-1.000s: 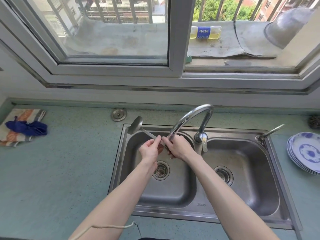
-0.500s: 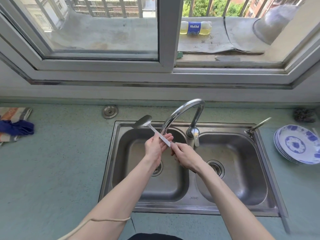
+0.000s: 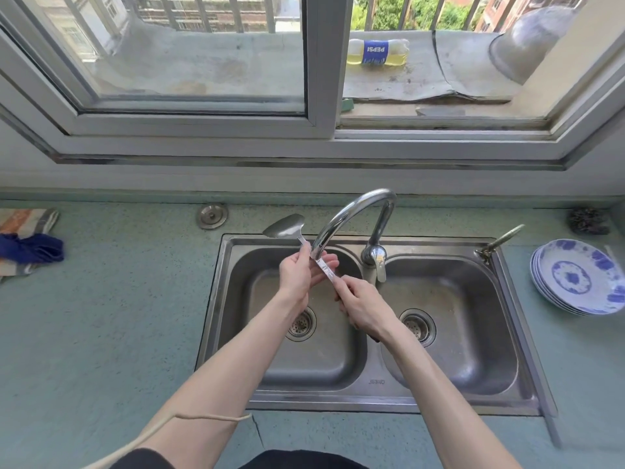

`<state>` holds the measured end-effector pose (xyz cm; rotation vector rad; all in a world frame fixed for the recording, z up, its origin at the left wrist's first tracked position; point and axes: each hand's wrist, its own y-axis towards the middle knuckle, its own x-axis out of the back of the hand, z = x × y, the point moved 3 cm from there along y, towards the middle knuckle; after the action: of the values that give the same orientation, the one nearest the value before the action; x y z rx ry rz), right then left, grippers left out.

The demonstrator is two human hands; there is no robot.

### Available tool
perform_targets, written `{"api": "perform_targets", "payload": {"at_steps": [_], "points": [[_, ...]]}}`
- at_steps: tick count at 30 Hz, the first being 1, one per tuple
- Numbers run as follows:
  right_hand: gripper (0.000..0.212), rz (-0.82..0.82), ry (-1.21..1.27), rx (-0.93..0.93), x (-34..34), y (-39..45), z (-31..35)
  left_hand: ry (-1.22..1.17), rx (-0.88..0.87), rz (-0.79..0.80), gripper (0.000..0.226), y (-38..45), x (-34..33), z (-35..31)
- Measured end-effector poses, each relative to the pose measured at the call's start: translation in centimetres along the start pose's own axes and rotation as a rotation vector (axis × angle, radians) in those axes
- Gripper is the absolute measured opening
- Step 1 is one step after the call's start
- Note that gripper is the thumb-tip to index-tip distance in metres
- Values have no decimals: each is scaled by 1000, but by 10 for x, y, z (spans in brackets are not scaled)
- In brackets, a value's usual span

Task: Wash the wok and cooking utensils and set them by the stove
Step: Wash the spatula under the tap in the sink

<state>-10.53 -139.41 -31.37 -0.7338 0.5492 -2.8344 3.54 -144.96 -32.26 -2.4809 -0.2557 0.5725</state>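
While held over the left basin of the steel double sink (image 3: 527, 333), long-handled steel spatula (image 3: 287, 226): right hand (image 3: 363, 304) grip clenched on handle end; left hand (image 3: 299, 274) fingers rubbing shaft under chrome tap (image 3: 351, 214). Step: rinsing. Next: likely transfer toward stove, unseen.

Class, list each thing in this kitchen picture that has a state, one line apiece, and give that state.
Spatula: held over the left basin, blade up.
Left hand: rubbing the spatula's handle, fingers loosely round it.
Right hand: gripping the handle's lower end.
Tap: spout swung over the left basin; flow unclear.
Window: right side open.
Plates: stacked on the counter.
Bottle: lying on the ledge.
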Motion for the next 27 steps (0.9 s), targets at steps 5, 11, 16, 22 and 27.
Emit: {"api": "perform_targets", "payload": {"at_steps": [5,11,16,22,27], "points": [[46,-28,-46,-12,1,-16,-16,-131,-49,-124,23,13,9,-17],[42,-76,-157,6,-2,-12,-7,-25,80,87,28,-18,-14,42],[42,-25,-188,-21,-1,-30,-22,-245,54,-62,33,11,10,13],[42,-56,-165,-40,-12,-31,-26,-208,99,37,33,-6,3,32],[43,-40,-222,-37,-5,-40,-37,-363,141,-44,33,5,24,31]]}}
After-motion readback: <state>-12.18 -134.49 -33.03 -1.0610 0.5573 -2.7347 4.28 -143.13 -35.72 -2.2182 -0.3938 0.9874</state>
